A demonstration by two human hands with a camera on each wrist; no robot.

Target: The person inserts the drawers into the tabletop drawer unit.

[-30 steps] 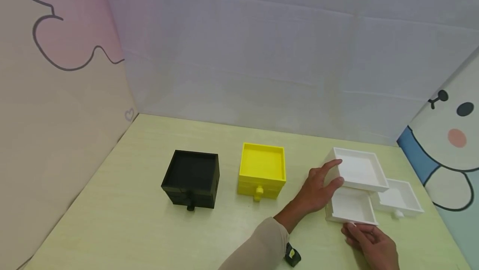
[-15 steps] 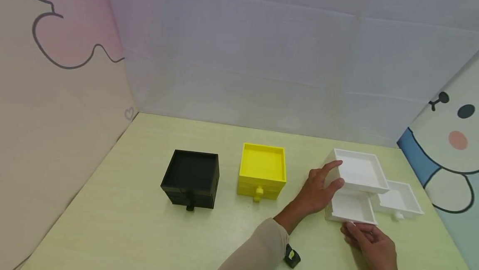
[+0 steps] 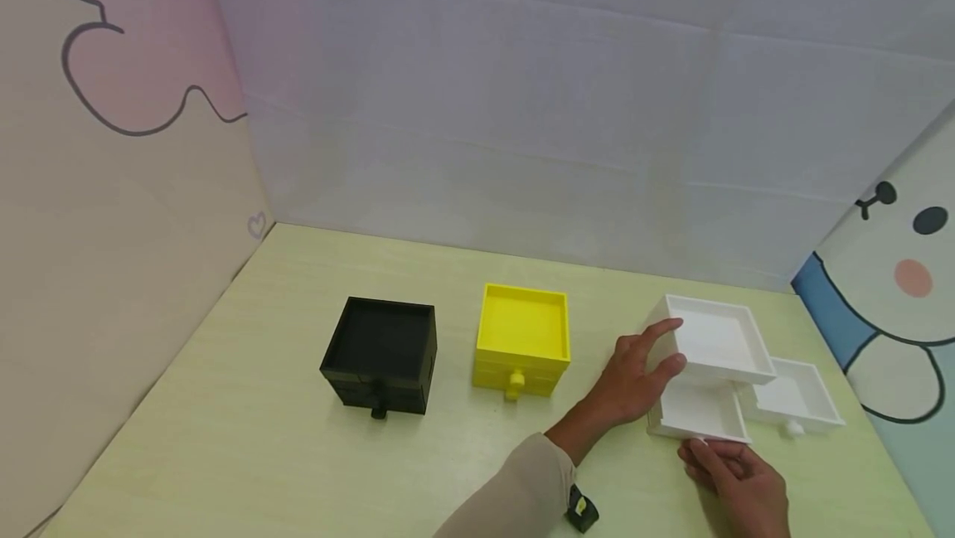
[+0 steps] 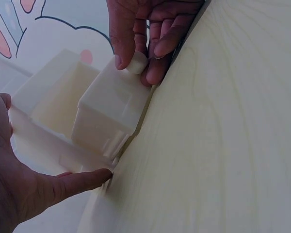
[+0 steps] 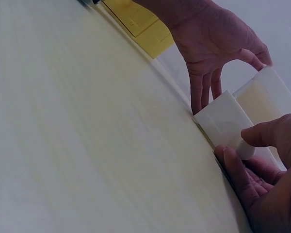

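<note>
A white box (image 3: 718,335) with a raised rim on top stands at the right in the head view. Its lower drawer (image 3: 701,410) is pulled partly out toward me. My right hand (image 3: 742,480) pinches the round knob (image 5: 245,148) on that drawer's front between thumb and fingers. My left hand (image 3: 632,370) is spread against the box's left side, one fingertip over the top rim. In the right wrist view, several of its fingers point down beside the box, near the tabletop. A second white drawer (image 3: 794,393) with a knob lies right of the box.
A yellow box (image 3: 522,339) with a knob stands left of the white one, and a black box (image 3: 380,356) farther left. Beside the left sleeve lies a small black object (image 3: 582,509) with a yellow mark. Walls border the pale wooden tabletop (image 3: 246,422).
My right hand and the pinched drawer have shifted very slightly toward the white box. The left hand keeps its place on the box's side.
</note>
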